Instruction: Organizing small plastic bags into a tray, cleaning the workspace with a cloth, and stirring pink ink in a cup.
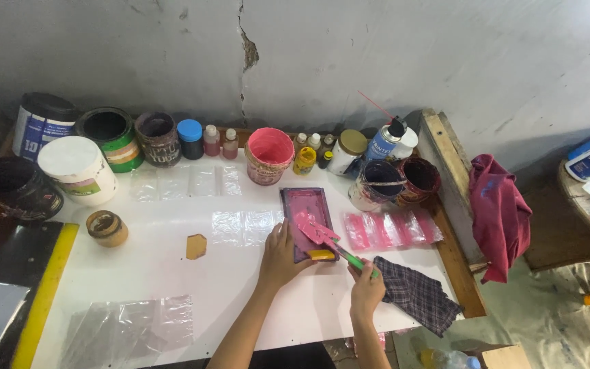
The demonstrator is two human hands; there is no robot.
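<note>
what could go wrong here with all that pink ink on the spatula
The right hand holds a green-handled spatula loaded with pink ink over the small dark frame; a drip could land on the white table or the checked cloth. The left hand steadies the frame's edge and may get smeared. The open pink tub stands close behind and might be knocked.

Glossy white tabletop [172, 266], clear shiny plastic bags [131, 328], checked cloth rag [414, 294], rough cracked wall [377, 61].
</note>
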